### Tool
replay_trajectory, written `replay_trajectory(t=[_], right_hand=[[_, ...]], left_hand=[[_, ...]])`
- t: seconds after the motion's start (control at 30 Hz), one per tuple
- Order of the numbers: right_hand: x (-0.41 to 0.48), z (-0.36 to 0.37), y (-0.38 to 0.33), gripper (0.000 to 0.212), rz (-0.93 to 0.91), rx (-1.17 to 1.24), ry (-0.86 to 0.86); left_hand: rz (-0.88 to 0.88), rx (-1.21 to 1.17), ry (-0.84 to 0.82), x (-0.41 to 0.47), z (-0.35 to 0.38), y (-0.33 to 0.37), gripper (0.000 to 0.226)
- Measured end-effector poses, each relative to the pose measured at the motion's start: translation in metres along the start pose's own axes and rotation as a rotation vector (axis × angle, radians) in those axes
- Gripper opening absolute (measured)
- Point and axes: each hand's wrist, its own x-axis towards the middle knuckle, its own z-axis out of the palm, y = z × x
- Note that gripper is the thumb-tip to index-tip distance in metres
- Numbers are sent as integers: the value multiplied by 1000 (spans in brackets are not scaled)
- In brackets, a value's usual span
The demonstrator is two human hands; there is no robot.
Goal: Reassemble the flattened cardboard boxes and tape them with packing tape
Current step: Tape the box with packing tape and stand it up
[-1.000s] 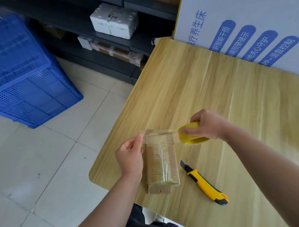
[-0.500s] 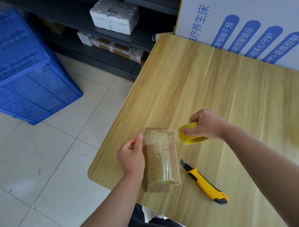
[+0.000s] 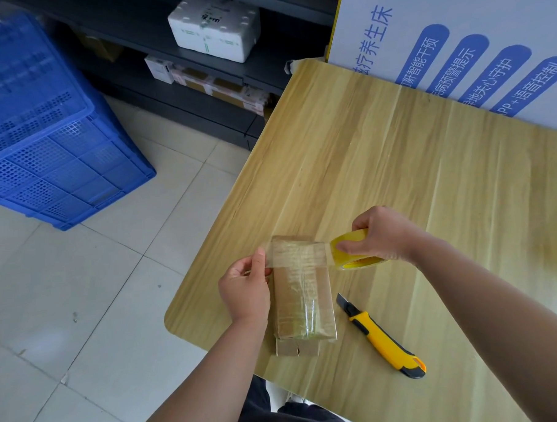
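A small brown cardboard box (image 3: pixel 302 305) lies on the wooden table (image 3: pixel 397 173) near its front left corner, a strip of clear tape running along its top. My right hand (image 3: pixel 380 235) grips a yellowish roll of packing tape (image 3: pixel 352 249) just right of the box's far end. A stretch of clear tape (image 3: pixel 295 254) spans from the roll across the box's far end to my left hand (image 3: pixel 245 288), which pinches the tape's free end at the box's left side.
A yellow and black utility knife (image 3: pixel 381 337) lies on the table right of the box. A large white printed carton (image 3: pixel 455 43) stands along the table's back edge. Blue plastic crates (image 3: pixel 43 125) stand on the tiled floor at left, before dark shelves holding a white foam box (image 3: pixel 215 25).
The tape stretch between my hands sits slightly lower over the box's far end. Both hands stay in nearly the same places; the view has shifted a little.
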Motion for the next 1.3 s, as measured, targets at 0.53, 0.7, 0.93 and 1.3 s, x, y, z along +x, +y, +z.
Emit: replay_trajectory(t=[0.53, 0.7, 0.93, 1.3], right_hand=[[-7, 44, 5, 47, 84, 98, 0], [-24, 78, -27, 52, 230, 140, 104], [-54, 133, -61, 35, 109, 669, 53], [-68, 149, -42, 36, 110, 720, 93]], left_hand=[[314, 492, -260, 3, -9, -1, 31], [285, 638, -440, 29, -15, 35, 39], [648, 1235, -475, 64, 6, 46, 60], [871, 1488, -412, 66, 3, 37, 96]])
